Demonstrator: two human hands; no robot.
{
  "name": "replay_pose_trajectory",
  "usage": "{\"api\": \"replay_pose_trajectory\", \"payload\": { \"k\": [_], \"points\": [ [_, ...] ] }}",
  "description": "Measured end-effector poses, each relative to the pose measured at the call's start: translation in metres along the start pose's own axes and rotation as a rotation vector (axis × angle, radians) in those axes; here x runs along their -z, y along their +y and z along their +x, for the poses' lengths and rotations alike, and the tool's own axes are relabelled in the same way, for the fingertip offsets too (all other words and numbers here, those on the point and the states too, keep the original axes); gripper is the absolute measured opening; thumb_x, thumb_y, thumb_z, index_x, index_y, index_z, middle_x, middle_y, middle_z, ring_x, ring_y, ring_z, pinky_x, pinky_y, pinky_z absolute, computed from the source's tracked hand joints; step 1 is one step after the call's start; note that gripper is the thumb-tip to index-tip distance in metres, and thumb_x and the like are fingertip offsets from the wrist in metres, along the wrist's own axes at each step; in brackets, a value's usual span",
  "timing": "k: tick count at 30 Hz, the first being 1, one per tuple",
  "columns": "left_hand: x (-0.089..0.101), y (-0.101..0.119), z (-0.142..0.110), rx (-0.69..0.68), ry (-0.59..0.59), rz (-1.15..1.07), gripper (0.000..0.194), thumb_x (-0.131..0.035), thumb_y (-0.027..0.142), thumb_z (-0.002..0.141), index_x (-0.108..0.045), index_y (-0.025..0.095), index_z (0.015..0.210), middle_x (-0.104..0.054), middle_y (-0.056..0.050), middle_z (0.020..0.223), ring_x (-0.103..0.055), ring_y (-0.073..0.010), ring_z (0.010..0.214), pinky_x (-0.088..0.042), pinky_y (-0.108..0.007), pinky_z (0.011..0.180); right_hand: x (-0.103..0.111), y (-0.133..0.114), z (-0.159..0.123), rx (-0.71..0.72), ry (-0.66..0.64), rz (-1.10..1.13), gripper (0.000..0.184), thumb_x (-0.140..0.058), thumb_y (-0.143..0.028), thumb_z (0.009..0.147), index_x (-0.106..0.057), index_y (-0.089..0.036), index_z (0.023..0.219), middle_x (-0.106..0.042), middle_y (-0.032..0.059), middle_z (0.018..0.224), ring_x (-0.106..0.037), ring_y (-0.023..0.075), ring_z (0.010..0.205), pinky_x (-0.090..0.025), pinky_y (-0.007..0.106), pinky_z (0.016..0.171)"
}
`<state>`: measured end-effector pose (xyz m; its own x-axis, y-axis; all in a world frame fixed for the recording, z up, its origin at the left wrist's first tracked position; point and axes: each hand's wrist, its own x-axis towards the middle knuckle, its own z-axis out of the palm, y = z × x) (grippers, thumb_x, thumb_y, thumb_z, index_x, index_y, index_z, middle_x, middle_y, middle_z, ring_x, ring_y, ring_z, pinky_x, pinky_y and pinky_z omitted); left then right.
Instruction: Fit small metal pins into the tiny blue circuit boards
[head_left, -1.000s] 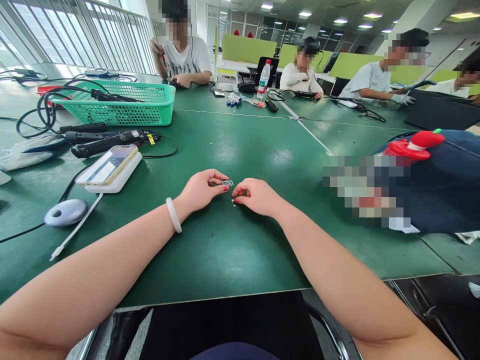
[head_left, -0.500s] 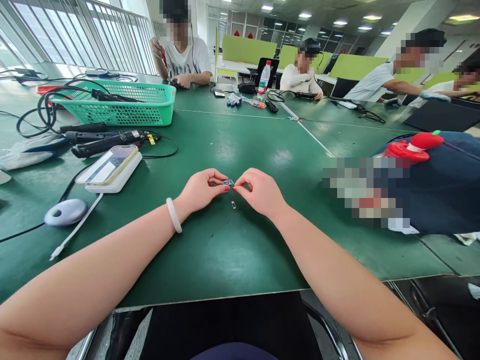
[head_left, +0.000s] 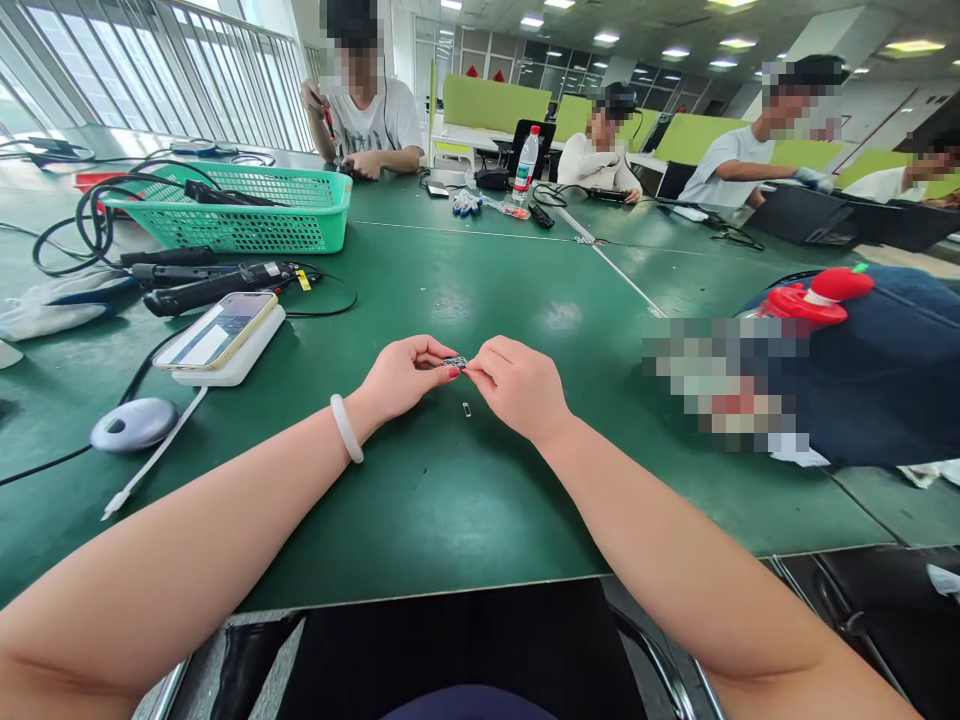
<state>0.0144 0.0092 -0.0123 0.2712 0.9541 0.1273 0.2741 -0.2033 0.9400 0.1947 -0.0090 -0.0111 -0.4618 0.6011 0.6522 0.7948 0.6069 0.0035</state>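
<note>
My left hand, with a white bangle on the wrist, pinches a tiny dark circuit board just above the green table. My right hand meets it from the right, its fingertips closed on the same board. A small silvery part lies on the table below the two hands, touched by neither.
At the left lie a phone on a white power bank, a grey mouse-shaped device, black handheld tools with cables and a green basket. A dark blue bag with a red toy sits at the right. Several people work at the far side.
My right hand left the small silvery part on the table, rose to the left and closed its fingertips on the board that my left hand holds.
</note>
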Motion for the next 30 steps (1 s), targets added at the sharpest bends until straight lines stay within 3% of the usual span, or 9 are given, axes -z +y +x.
{"api": "replay_pose_trajectory", "payload": {
  "k": [5, 8, 11, 14, 16, 20, 25, 30],
  "points": [
    [0.000, 0.001, -0.001, -0.021, -0.004, -0.046, 0.029, -0.073, 0.029, 0.062, -0.064, 0.015, 0.086, -0.068, -0.006, 0.083, -0.062, -0.0175, 0.080, -0.049, -0.036, 0.079, -0.002, -0.001, -0.001, 0.018, 0.022, -0.023, 0.032, -0.040, -0.027, 0.092, -0.064, -0.017, 0.073, -0.061, 0.0036, 0.076, -0.052, 0.0119, 0.068, -0.036, 0.025, 0.059],
    [-0.001, 0.003, -0.002, 0.023, -0.053, -0.211, 0.029, -0.072, 0.029, 0.063, -0.063, 0.014, 0.086, -0.068, -0.006, 0.084, -0.062, -0.0163, 0.079, -0.048, -0.035, 0.080, -0.002, -0.002, -0.002, -0.015, 0.048, 0.065, 0.029, -0.044, -0.029, 0.090, -0.067, -0.019, 0.077, -0.063, 0.0034, 0.078, -0.054, 0.0125, 0.072, -0.039, 0.025, 0.064],
    [-0.001, 0.005, -0.003, 0.054, -0.019, -0.250, 0.030, -0.071, 0.031, 0.065, -0.063, 0.014, 0.088, -0.069, -0.006, 0.083, -0.062, -0.0155, 0.079, -0.047, -0.034, 0.081, -0.001, 0.000, -0.001, -0.110, 0.041, 0.216, 0.022, -0.047, -0.028, 0.089, -0.069, -0.022, 0.088, -0.065, 0.0026, 0.086, -0.056, 0.0129, 0.078, -0.042, 0.025, 0.069],
    [-0.002, 0.003, -0.002, 0.062, 0.051, -0.183, 0.032, -0.071, 0.035, 0.065, -0.063, 0.014, 0.089, -0.069, -0.007, 0.084, -0.062, -0.0161, 0.079, -0.047, -0.033, 0.080, 0.001, 0.005, -0.001, -0.291, -0.083, 0.330, 0.019, -0.051, -0.027, 0.086, -0.069, -0.023, 0.091, -0.065, 0.0022, 0.087, -0.057, 0.0132, 0.076, -0.042, 0.026, 0.067],
    [-0.002, 0.001, -0.001, 0.056, 0.069, -0.144, 0.032, -0.071, 0.036, 0.065, -0.064, 0.015, 0.088, -0.070, -0.007, 0.087, -0.062, -0.0169, 0.080, -0.047, -0.034, 0.079, 0.002, 0.009, -0.001, -0.385, -0.262, 0.377, 0.021, -0.053, -0.035, 0.084, -0.068, -0.022, 0.081, -0.064, 0.0011, 0.077, -0.055, 0.0127, 0.068, -0.040, 0.026, 0.060],
    [-0.001, -0.004, 0.000, 0.044, 0.087, -0.022, 0.030, -0.070, 0.036, 0.066, -0.064, 0.017, 0.088, -0.070, -0.007, 0.087, -0.063, -0.0185, 0.081, -0.048, -0.036, 0.079, 0.000, 0.008, -0.003, -0.399, -0.591, 0.427, 0.033, -0.060, -0.052, 0.073, -0.062, -0.020, 0.066, -0.058, -0.0016, 0.066, -0.049, 0.0099, 0.055, -0.034, 0.023, 0.049],
    [-0.001, -0.006, 0.000, 0.029, 0.085, 0.037, 0.029, -0.070, 0.035, 0.066, -0.064, 0.018, 0.088, -0.070, -0.006, 0.083, -0.063, -0.0194, 0.080, -0.048, -0.037, 0.079, -0.002, 0.002, -0.002, -0.311, -0.596, 0.346, 0.016, -0.060, -0.033, 0.078, -0.061, -0.021, 0.069, -0.060, -0.0003, 0.075, -0.052, 0.0107, 0.063, -0.035, 0.023, 0.052],
    [-0.001, -0.005, 0.000, 0.042, 0.082, 0.063, 0.030, -0.069, 0.036, 0.066, -0.064, 0.018, 0.090, -0.070, -0.006, 0.084, -0.064, -0.0192, 0.079, -0.049, -0.037, 0.077, -0.003, 0.006, -0.002, -0.324, -0.555, 0.370, 0.015, -0.054, -0.023, 0.081, -0.063, -0.020, 0.070, -0.063, 0.0011, 0.078, -0.055, 0.0118, 0.069, -0.038, 0.024, 0.059]
  ]
}}
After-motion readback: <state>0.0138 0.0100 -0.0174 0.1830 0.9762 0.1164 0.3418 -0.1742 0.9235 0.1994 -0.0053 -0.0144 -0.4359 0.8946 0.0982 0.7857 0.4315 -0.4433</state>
